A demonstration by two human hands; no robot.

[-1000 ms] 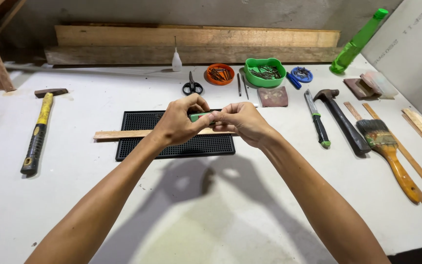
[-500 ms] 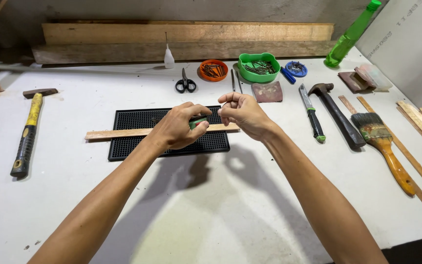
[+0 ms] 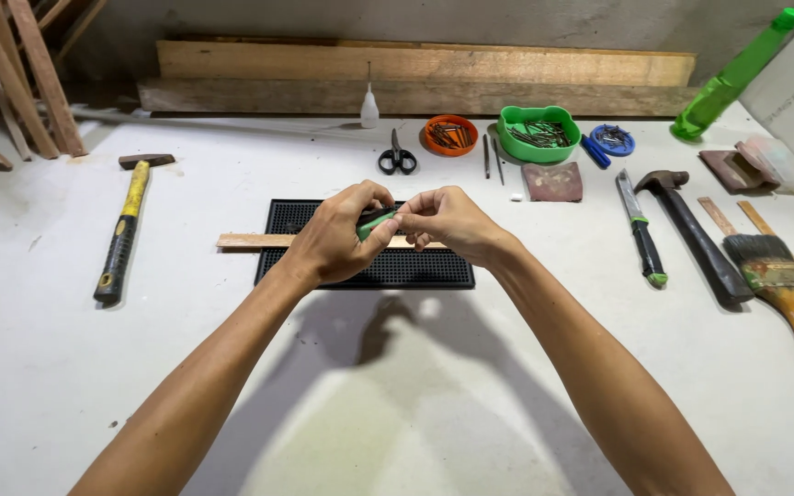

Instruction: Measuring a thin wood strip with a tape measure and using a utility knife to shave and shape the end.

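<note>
Only one view here, from the head camera. It shows a white painted worktable (image 3: 397, 404), a bit scuffed, pushed against a grey wall with two long rough wooden planks (image 3: 425, 78) lying along the back and a few more boards leaning at far left.

Both hands meet over a black ribbed rubber mat (image 3: 415, 268). The left hand (image 3: 333, 241) wraps a small green plastic tool (image 3: 376, 222), fingers curled tight around it, and the right hand (image 3: 452, 220) pinches its tip with thumb and fingertips pressed together. Just under the fingers, a thin pale wooden strip (image 3: 250, 241) lies across the mat.

Count: two hammers, a yellow-and-black handled one (image 3: 123, 234) well left of the fingers and a black one (image 3: 696, 234) well right. Beyond the fingers are one pair of black scissors (image 3: 398, 158) and three small bowls: orange round (image 3: 451, 134), green lobed (image 3: 538, 133), blue round (image 3: 613, 140), all holding metal bits. There's one wood-handled bristle paintbrush (image 3: 783, 289) at far right.
</note>
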